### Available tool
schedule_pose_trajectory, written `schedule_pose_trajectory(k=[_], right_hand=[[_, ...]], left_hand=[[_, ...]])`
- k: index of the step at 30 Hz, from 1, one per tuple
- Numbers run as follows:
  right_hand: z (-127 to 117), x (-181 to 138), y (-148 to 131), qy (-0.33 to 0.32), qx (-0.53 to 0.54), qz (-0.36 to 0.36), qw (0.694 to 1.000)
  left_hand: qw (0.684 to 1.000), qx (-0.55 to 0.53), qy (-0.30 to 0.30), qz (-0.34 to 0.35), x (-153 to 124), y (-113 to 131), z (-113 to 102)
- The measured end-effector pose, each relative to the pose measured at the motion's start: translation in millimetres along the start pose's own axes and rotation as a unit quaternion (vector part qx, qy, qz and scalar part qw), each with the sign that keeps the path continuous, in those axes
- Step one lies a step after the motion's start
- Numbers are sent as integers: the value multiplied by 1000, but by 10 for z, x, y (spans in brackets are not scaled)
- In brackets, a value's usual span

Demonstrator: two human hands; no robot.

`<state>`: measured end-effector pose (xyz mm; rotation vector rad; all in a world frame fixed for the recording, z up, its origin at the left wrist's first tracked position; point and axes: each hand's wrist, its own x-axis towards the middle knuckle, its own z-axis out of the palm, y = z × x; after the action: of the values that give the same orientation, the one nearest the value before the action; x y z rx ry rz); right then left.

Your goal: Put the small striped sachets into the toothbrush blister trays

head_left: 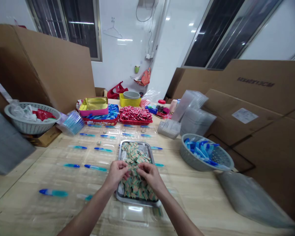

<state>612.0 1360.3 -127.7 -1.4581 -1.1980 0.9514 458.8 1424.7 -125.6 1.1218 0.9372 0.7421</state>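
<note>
A metal tray in front of me is heaped with small green-and-tan square pieces. Over the middle of that heap, my left hand is closed, thumb and fingers pinched together. Opposite it, a short gap away, my right hand makes a similar pinch. Whatever sits between the fingertips of either hand blends into the pieces behind, so I cannot make it out. Clear plastic trays lie around the metal one, many with a blue pen-like item in them.
On the right stands a grey basket of blue items, near clear plastic boxes. A red tray of shiny red packets and a pink-rimmed tin are at the back. Large cardboard boxes flank the table; another basket is left.
</note>
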Motion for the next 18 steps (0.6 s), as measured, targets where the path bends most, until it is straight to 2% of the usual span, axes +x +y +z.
schedule_pose_trajectory(k=[3,7,13,15,18], right_hand=[[-9,43,-23,8,66,5,998],[-11,75,-115,81,97,-22,992],[40,100,-144,-22,177,26,984],[46,132,-92,-17,146,17,989],[20,180,-5,42,-39,-60,997]], left_hand=[[1000,-15,12,6,19,-5,53],[999,-45,26,14,19,13,86],[996,-83,41,9,10,49,91],[994,-100,35,-6,5,40,85],[993,-114,24,-23,3,-1,62]])
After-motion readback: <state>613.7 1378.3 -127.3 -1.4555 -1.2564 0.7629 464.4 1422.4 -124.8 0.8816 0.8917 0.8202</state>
